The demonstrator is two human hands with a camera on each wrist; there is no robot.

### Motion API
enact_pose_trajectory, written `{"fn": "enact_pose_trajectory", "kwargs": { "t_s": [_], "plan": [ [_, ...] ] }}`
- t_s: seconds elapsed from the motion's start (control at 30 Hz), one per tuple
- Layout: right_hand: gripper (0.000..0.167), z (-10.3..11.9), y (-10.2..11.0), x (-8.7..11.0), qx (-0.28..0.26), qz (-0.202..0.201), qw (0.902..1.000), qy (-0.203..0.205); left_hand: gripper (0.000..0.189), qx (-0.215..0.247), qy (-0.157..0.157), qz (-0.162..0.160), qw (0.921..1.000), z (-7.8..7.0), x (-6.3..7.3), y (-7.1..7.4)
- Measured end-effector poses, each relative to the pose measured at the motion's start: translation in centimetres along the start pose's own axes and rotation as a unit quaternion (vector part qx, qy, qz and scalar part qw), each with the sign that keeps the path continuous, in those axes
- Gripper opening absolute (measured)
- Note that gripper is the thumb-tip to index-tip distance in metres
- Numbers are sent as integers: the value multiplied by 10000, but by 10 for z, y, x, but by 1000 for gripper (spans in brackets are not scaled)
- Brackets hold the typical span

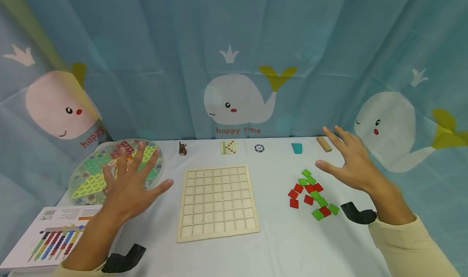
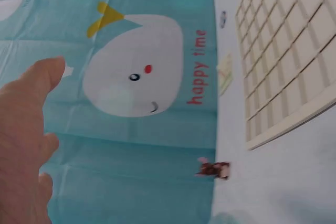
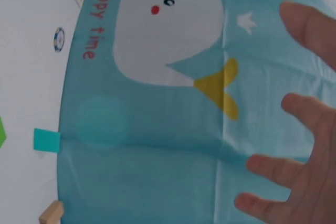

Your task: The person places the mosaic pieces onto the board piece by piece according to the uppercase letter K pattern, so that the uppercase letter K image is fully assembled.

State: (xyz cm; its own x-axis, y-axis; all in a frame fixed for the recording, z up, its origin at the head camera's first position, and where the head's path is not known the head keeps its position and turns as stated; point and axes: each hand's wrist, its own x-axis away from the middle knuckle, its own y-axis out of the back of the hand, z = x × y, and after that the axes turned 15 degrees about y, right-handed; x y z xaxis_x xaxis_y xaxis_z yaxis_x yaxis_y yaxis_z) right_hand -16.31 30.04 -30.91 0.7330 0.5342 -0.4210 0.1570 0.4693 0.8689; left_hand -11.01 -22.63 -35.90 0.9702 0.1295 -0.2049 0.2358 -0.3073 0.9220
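While left hand (image 1: 129,193) and right hand (image 1: 352,163) are hovering empty, fingers spread, red and green square tiles (image 1: 315,195) are lying three o'clock of wooden grid board (image 1: 218,204); seemingly pre-contact, pickup requiring lowering, pinching.

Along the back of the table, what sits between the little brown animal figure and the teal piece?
From left to right in the head view: a small patterned card, then a round blue-and-white chip.
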Motion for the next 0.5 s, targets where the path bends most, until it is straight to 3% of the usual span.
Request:
{"fn": "enact_pose_trajectory", "kwargs": {
  "t_s": [0.2, 0.5],
  "plan": [
    [84, -9, -7, 13, -417, -222, 9988, 133, 86, 337, -332, -9, 9989, 1, 14, -30],
    [81, -20, -20, 37, -815, -327, 9961, 58, 80, 1142, -491, 574, 9906, 6, 28, -62]
  ]
}}
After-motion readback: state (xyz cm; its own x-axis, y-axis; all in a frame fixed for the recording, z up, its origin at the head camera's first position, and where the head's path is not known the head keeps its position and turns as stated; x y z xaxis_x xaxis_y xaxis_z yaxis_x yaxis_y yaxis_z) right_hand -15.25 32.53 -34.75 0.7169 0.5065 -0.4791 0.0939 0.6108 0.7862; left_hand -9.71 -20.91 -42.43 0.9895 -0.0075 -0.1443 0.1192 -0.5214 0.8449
